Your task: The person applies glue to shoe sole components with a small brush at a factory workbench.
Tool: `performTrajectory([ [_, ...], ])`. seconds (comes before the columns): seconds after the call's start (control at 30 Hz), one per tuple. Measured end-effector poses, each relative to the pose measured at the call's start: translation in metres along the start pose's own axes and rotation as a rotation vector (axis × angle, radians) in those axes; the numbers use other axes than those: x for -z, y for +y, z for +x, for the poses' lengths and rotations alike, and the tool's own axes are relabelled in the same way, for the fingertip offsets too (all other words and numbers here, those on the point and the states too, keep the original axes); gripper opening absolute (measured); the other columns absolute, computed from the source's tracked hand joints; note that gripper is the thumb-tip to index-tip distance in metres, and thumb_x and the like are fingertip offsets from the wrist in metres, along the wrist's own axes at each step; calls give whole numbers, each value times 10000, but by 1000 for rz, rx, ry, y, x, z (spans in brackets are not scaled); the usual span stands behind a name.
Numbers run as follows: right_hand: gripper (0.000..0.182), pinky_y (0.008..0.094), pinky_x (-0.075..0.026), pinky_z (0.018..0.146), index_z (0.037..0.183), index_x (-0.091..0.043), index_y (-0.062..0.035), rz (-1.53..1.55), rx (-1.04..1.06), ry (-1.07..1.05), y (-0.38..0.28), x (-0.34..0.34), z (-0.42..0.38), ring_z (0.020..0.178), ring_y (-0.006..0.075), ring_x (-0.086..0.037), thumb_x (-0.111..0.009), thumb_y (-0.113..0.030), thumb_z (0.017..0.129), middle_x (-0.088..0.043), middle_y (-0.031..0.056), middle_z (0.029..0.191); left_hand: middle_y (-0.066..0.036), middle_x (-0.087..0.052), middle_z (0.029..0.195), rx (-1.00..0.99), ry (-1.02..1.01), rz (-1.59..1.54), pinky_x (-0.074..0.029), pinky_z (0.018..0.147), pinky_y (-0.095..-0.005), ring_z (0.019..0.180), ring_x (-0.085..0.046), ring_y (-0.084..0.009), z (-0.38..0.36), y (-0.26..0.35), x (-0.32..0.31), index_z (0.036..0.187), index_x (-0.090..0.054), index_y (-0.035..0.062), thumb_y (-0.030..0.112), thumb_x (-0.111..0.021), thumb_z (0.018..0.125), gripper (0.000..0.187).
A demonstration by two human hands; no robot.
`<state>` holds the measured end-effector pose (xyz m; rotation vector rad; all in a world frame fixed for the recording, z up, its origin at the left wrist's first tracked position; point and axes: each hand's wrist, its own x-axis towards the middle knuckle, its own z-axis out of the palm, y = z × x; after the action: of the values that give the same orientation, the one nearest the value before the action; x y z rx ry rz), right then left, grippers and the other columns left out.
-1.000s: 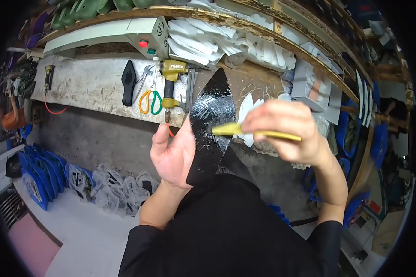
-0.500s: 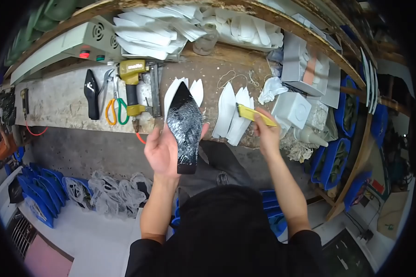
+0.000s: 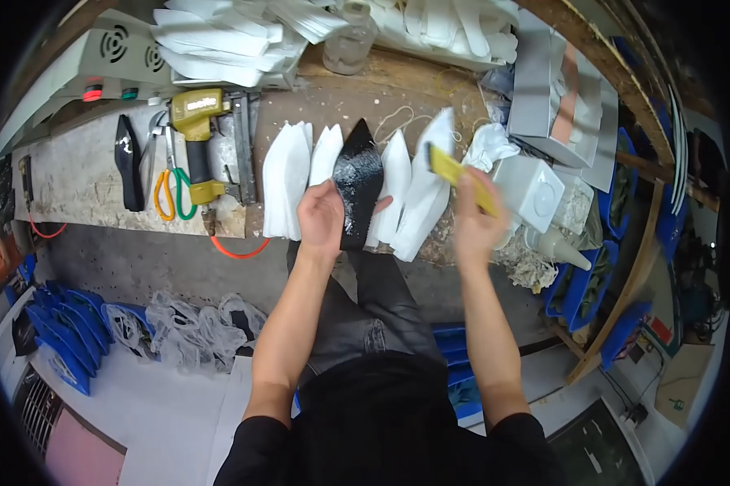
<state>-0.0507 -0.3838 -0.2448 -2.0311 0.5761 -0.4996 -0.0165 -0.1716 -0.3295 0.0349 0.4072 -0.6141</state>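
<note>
A black, pointed sole-shaped piece point(image 3: 358, 182) with a glossy wet-looking surface rests in my left hand point(image 3: 322, 217), its tip toward the back of the bench. My right hand point(image 3: 476, 219), slightly blurred, is closed round a yellow brush-like tool point(image 3: 462, 178) with a dark end. That dark end touches or overlaps a white pointed piece point(image 3: 426, 198), which looks tilted up at its tip; exact contact cannot be made out. More white pieces point(image 3: 287, 182) lie on the bench to the left of the black one.
On the bench point(image 3: 300, 105) at left are a staple gun point(image 3: 197, 146), scissors point(image 3: 170, 190) and a black shiny piece point(image 3: 127, 162). Piles of white pieces point(image 3: 219, 40) and a clear jar point(image 3: 350, 40) stand behind. A white square container point(image 3: 529, 190) and a nozzle bottle point(image 3: 563, 249) sit at right.
My left hand has carried the black piece right and turned it slightly. The yellow tool in my right hand has moved over the white piece, whose top has lifted. The view has shifted.
</note>
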Motion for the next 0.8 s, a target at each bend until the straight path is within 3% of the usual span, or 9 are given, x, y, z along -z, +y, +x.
performTrajectory([
  [0.07,244,165,-382,501,1209,-687,26,448,-367,16,-64,32,14,603,58,-508,-662,-47,978,-674,55,841,-200,-683,1304,-12,12,-14,-372,1145,-662,1199,-667,-348,-4,1,-9,1414,-513,-31,226,-478,932,547],
  [0.13,259,156,-340,476,1232,-645,53,761,-451,-157,-115,69,18,553,50,-452,-621,-21,985,-608,37,764,-182,-640,1381,-5,-20,11,-352,1172,-637,1250,-636,-331,-19,3,-38,1476,-466,3,192,-496,917,591],
  [0.17,259,156,-340,476,1232,-645,53,776,-439,-180,-135,77,16,553,50,-452,-621,-21,985,-608,37,764,-182,-640,1381,-31,-30,18,-352,1172,-637,1250,-636,-331,-31,5,-63,1476,-466,3,192,-496,917,591],
  [0.23,272,162,-308,454,1246,-624,65,963,-454,-426,-171,83,8,521,54,-413,-588,-1,985,-586,35,743,-168,-552,1492,-62,-262,-43,-321,1204,-612,1329,-579,-310,-66,7,-117,1557,-370,59,133,-529,881,699],
  [0.3,257,162,-329,474,1218,-646,59,860,-569,-492,-209,70,-3,538,59,-434,-613,8,968,-600,51,760,-155,-463,1568,-133,-254,157,-296,1230,-581,1391,-516,-300,-106,11,-160,1613,-263,110,97,-568,836,835],
  [0.43,237,175,-348,495,1181,-680,50,683,-401,-529,-259,30,-19,545,63,-437,-647,-4,953,-616,46,762,-153,-458,1567,-191,-372,255,-325,1227,-546,1399,-504,-303,-154,27,-206,1623,-228,113,-13,-582,774,929],
  [0.57,203,190,-373,518,1126,-717,36,505,-79,-502,-298,4,-42,561,63,-457,-683,-21,934,-621,25,746,-175,-442,1573,-307,-356,420,-349,1208,-570,1428,-464,-340,-198,53,-235,1626,-216,95,-84,-565,764,948],
  [0.8,175,198,-388,527,1082,-734,26,387,83,-478,-406,-62,-97,574,66,-484,-698,-29,920,-629,18,728,-132,-407,1603,-353,-469,575,-387,1198,-525,1440,-453,-294,-283,146,-229,1647,-165,131,-181,-439,734,1004],
])
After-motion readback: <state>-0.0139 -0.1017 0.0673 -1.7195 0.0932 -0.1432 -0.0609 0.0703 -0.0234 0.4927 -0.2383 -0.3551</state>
